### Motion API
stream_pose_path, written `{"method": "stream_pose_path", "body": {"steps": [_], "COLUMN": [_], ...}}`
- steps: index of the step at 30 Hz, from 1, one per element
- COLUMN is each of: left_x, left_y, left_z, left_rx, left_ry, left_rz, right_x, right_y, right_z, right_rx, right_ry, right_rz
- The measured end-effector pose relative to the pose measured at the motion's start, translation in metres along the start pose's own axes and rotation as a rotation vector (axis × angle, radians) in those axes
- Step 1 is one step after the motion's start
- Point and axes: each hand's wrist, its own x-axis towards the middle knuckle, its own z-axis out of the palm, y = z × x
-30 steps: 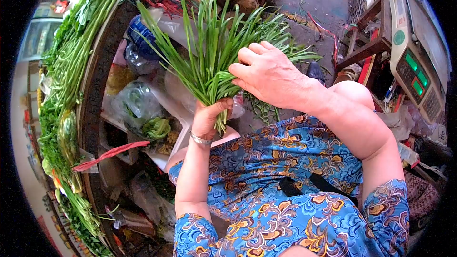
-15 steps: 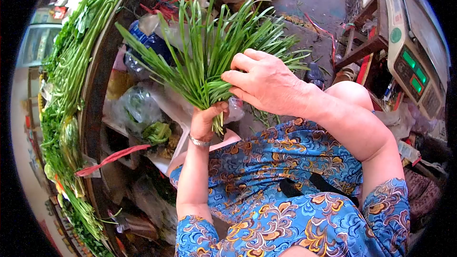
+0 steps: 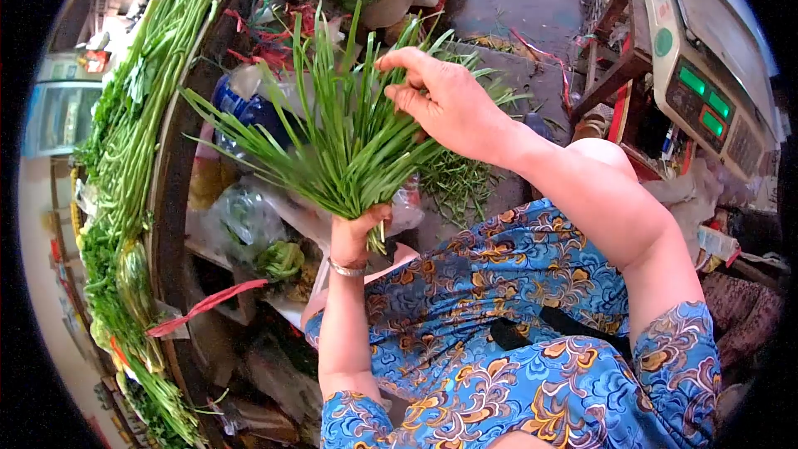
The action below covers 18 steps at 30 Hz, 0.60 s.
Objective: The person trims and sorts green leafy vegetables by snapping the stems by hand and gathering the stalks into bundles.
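Observation:
My left hand (image 3: 359,229) is closed around the base of a bunch of garlic chives (image 3: 357,150), with pale cut ends showing below the fist. The long green leaves fan upward and outward. At the upper right of the bunch is my right hand (image 3: 445,100), over the leaves. Its fingers are bent and partly apart, and I see nothing held in them. Leaf tips behind this hand are hidden.
Chopped green bits (image 3: 461,183) lie on the ground beyond my lap. A digital scale (image 3: 698,75) stands at right by a wooden stool (image 3: 611,83). Long green vegetables (image 3: 133,158) line a shelf at left. Plastic bags (image 3: 245,220) and red ties (image 3: 208,308) are nearby.
My right hand has moved up and slightly left over the leaves, and its fingers have curled more. My left hand keeps its grip on the bunch, now slightly lower in view.

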Motion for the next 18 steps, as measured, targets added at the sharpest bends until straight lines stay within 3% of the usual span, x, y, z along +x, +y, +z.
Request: {"method": "stream_pose_path", "body": {"steps": [4, 8, 12, 18], "left_x": [-0.001, -0.003, -0.003, -0.006], "left_y": [0.0, 0.0, -0.005, -0.002], "left_z": [0.002, 0.006, 0.002, 0.004], "left_rx": [-0.029, 0.007, 0.047, 0.062], "left_ry": [-0.039, -0.005, 0.021, 0.063], "left_rz": [0.028, 0.057, 0.092, 0.066], "right_x": [0.004, 0.005, 0.005, 0.003], "right_y": [0.009, 0.02, 0.018, 0.022], "right_z": [-0.006, -0.007, -0.007, -0.013], "right_rx": [0.003, -0.241, -0.312, -0.438], "right_ry": [-0.019, 0.026, 0.059, -0.098], "right_rz": [0.112, -0.094, -0.075, -0.072]}}
